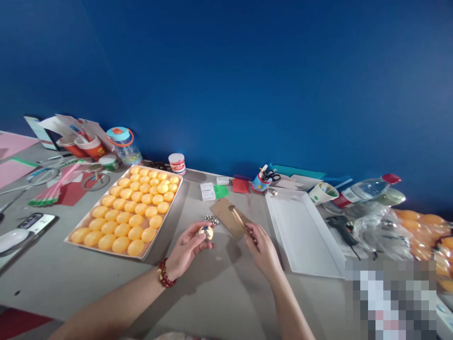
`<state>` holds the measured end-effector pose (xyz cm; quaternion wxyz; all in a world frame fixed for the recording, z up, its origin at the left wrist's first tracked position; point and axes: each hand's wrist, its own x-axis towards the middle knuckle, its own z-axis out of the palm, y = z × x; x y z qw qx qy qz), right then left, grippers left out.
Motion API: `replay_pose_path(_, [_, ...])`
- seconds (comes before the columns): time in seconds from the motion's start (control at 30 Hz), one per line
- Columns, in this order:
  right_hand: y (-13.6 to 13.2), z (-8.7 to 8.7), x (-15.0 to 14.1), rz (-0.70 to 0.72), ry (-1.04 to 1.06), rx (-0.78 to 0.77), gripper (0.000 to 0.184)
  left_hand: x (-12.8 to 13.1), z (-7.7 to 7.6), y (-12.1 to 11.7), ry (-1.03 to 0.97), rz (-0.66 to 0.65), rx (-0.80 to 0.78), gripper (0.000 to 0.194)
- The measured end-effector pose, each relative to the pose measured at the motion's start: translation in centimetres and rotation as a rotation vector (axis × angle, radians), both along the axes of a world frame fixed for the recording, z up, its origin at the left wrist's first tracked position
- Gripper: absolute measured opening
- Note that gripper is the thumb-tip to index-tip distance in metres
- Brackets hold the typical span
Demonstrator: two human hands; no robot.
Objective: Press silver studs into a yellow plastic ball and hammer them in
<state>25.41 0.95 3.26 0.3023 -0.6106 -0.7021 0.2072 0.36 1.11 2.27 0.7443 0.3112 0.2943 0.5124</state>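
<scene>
My left hand (189, 246) pinches a small ball (206, 233), pale orange with dark and shiny patches on the side facing me. In my right hand (261, 246) is a brush (238, 217) with a wooden handle, its tip pointing away to the left. That tip lies over a brown piece of cardboard (223, 210); whether it touches is unclear. Just beyond the ball sits a small heap of shiny silver pieces (212, 219), partly hidden by my left fingers. To the left, a shallow tray (162, 221) holds rows of orange table tennis balls.
A white tray (304, 231) lies to the right, with a glue gun (341, 229), plastic bottle (368, 189) and bagged orange balls (421, 231) beyond. At the back stand a pen cup (260, 183), small white boxes (208, 191) and a round tub (177, 163).
</scene>
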Motion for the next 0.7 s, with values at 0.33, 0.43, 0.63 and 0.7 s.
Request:
replay_pose_path(0.33, [-1.4,0.3,-3.1,0.030,0.407,-0.125,0.029,-0.1,-0.4,-0.1,0.086,-0.009,0.108,0.038])
replay_pose_path(0.43, [-1.5,0.2,-3.1,0.041,0.458,-0.158,0.027,-0.3,-0.4,-0.1,0.188,-0.007,0.153,0.034])
replay_pose_path(0.63, [-1.7,0.4,-3.3,0.066,0.486,-0.167,0.025,-0.4,-0.5,-0.3,0.258,-0.009,0.226,0.028])
replay_pose_path(0.7, [-1.8,0.5,-3.4,0.085,0.485,-0.170,0.024,-0.4,-0.4,-0.4,0.282,-0.002,0.231,0.027])
